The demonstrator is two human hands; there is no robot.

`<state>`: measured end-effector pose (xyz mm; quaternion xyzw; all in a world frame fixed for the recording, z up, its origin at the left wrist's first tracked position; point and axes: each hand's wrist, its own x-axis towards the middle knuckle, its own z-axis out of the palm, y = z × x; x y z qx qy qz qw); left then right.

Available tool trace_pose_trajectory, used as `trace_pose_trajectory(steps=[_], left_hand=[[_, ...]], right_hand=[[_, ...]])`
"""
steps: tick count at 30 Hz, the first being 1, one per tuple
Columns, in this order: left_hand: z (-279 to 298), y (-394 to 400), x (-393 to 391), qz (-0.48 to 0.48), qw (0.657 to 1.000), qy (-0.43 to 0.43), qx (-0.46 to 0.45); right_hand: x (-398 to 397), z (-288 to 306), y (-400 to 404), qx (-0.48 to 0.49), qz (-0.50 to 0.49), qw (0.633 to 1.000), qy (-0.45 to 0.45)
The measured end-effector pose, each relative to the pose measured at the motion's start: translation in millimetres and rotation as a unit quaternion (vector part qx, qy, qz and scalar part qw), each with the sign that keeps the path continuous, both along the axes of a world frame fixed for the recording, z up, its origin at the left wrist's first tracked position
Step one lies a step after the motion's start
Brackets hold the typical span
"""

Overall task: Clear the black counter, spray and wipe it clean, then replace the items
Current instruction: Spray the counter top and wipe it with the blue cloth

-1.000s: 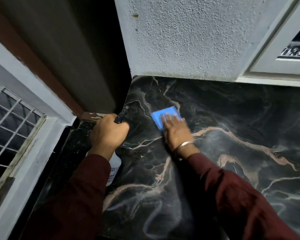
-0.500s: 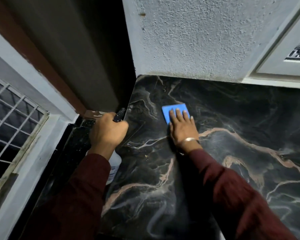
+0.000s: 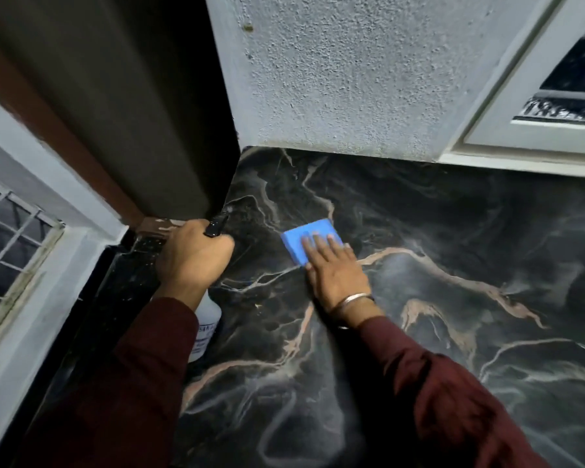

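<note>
A person in dark red sleeves worked at a black counter (image 3: 453, 265) veined with pale pink and white, which filled the centre and right of the frame. The right hand (image 3: 335, 268), at mid-frame, lay flat with straight fingers spread over the near half of a blue cloth (image 3: 304, 234), pressing it against the stone; the cloth's far edge and left corner showed beyond the fingertips. A metal bangle (image 3: 352, 304) circled that wrist just above the cuff. The left hand (image 3: 191, 258), left of centre and near the counter's left edge, was curled tight round the neck of a spray bottle (image 3: 207, 317), its black nozzle (image 3: 217, 224) poking out past the knuckles toward the upper right of the frame and its white, labelled body hanging below the wrist, partly hidden by the sleeve. The two hands were apart, with bare stone between them. A rough white wall (image 3: 352, 79) met the counter's far edge in the upper middle of the frame, a white frame (image 3: 520, 96) stood at the upper right, a dark panel (image 3: 132, 96) ran down the upper left, and a barred window (image 3: 11, 248) sat at the left edge
</note>
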<state>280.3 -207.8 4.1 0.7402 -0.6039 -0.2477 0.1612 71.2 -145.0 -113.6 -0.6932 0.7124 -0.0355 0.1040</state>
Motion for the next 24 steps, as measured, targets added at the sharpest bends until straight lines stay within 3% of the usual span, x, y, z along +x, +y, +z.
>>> trace_pose_trajectory(steps=[4, 7, 10, 12, 15, 18, 20, 24], left_hand=[[6.1, 9.5, -21.9, -0.035, 0.999, 0.003, 0.008], [11.2, 15.5, -33.9, -0.052, 0.999, 0.013, 0.003], [16.8, 18.8, -46.3, -0.063, 0.998, 0.012, -0.007], [19.5, 20.4, -57.2, -0.067, 0.998, 0.005, -0.016], [18.0, 22.7, -72.1, -0.085, 0.996, -0.006, -0.028], [13.6, 24.1, -90.7, -0.101, 0.994, -0.018, -0.03], [12.6, 27.1, -101.0, -0.107, 0.994, -0.011, -0.018], [10.1, 37.9, -121.8, -0.135, 0.991, -0.002, -0.007]], right_hand=[[-130.5, 4.2, 45.3, -0.009, -0.233, 0.971, 0.048], [-167.0, 10.4, 61.1, 0.006, -0.373, 0.927, 0.033], [-105.4, 4.6, 32.9, 0.008, -0.309, 0.95, 0.038], [-36.2, -0.4, 18.9, -0.04, -0.197, 0.978, 0.053], [61.3, -1.0, 37.6, -0.005, 0.01, 1.0, 0.024], [47.5, 1.1, 66.0, -0.016, 0.12, 0.993, 0.005], [-10.4, -3.3, 72.0, -0.027, 0.092, 0.995, 0.034], [-165.2, -2.9, 86.1, -0.014, -0.163, 0.984, 0.076]])
